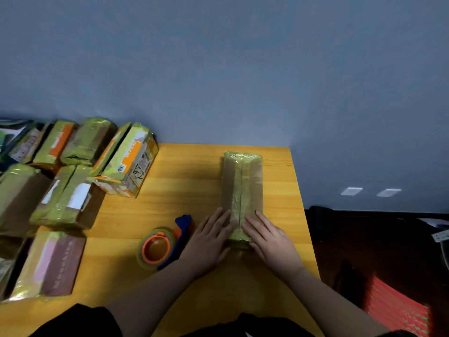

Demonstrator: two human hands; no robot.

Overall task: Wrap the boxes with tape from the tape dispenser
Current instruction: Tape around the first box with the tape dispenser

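Observation:
A long brown cardboard box [241, 186] lies lengthwise on the yellow wooden table [184, 190], with a strip of yellowish clear tape along its top seam. My left hand [209, 242] lies flat with straight fingers on the near left part of the box top. My right hand [269, 242] presses flat on the near right part, fingers straight. The tape dispenser [162, 244], blue with an orange hub and a roll of clear tape, lies on the table just left of my left hand, apart from both hands.
Several taped boxes [73, 171] crowd the table's left side, reaching to its near left corner. The grey wall [218, 69] stands right behind the table. The table's right edge [303, 210] drops to a dark floor with a red patterned object [398, 310].

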